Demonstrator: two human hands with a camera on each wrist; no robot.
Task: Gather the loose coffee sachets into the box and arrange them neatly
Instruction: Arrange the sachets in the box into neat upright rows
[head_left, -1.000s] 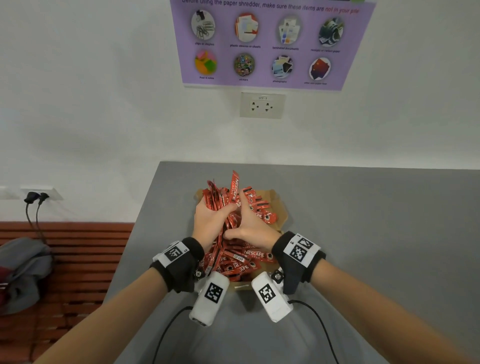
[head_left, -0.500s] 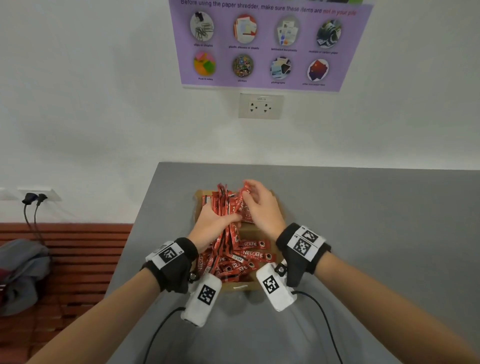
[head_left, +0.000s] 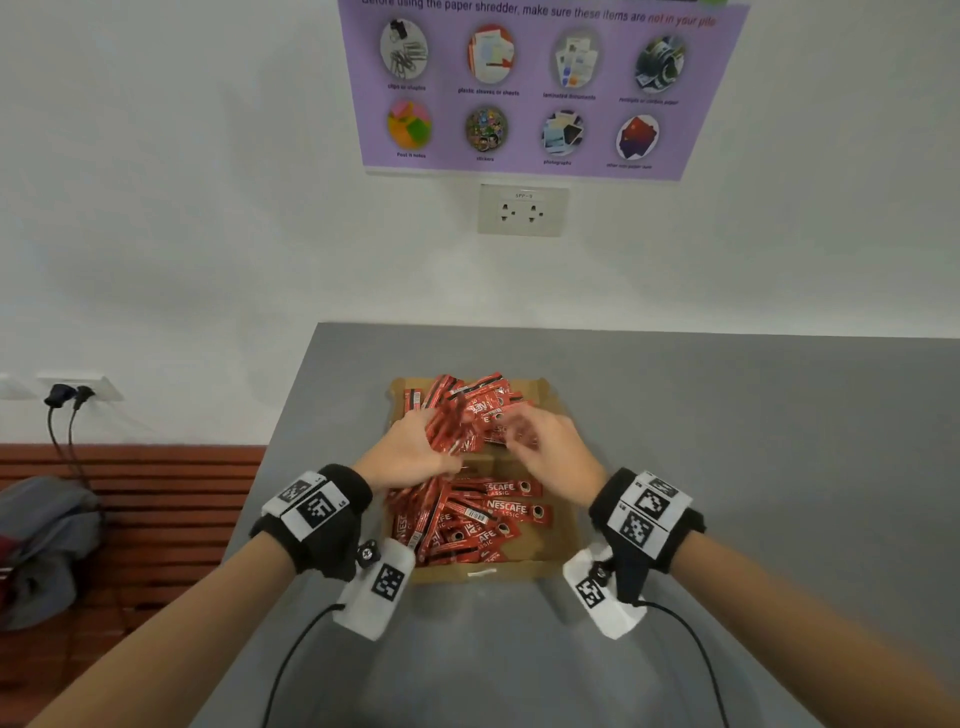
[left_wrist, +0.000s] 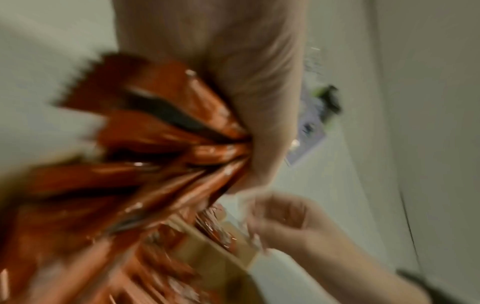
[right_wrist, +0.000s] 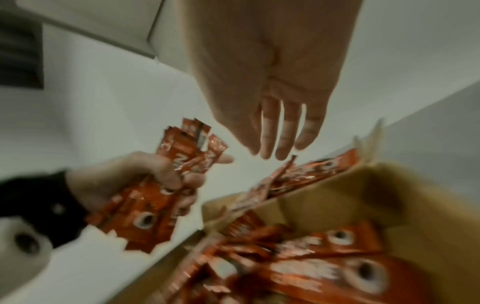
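Left grip (head_left: 410, 453) wrapped tight round a fanned bundle of red Nescafe sachets (head_left: 453, 430), fingers curled about its middle, raised above the cardboard box (head_left: 558, 564). Same clasp clear from the right wrist view: bundle (right_wrist: 153, 207) sticking out past both sides of the left grip (right_wrist: 145, 176), up beyond the fingertips and down past the heel of the palm. From the left wrist view, sachet ends (left_wrist: 145, 144) splayed out of the fist, badly blurred.

Right grip (head_left: 553, 451) just beside the bundle on its right, over the far half of the box, fingers (right_wrist: 285, 131) straight and loosely together, holding nothing, tips near the bundle's upper end.

Loose sachets (head_left: 488, 519) heaped untidily in the near half of the box, more (head_left: 483, 395) stacked against the far wall, some leaning over the rim. Box on the grey bench (head_left: 727, 467), near its left edge. Purple poster (head_left: 540, 88) and wall socket (head_left: 522, 210) on the wall behind.
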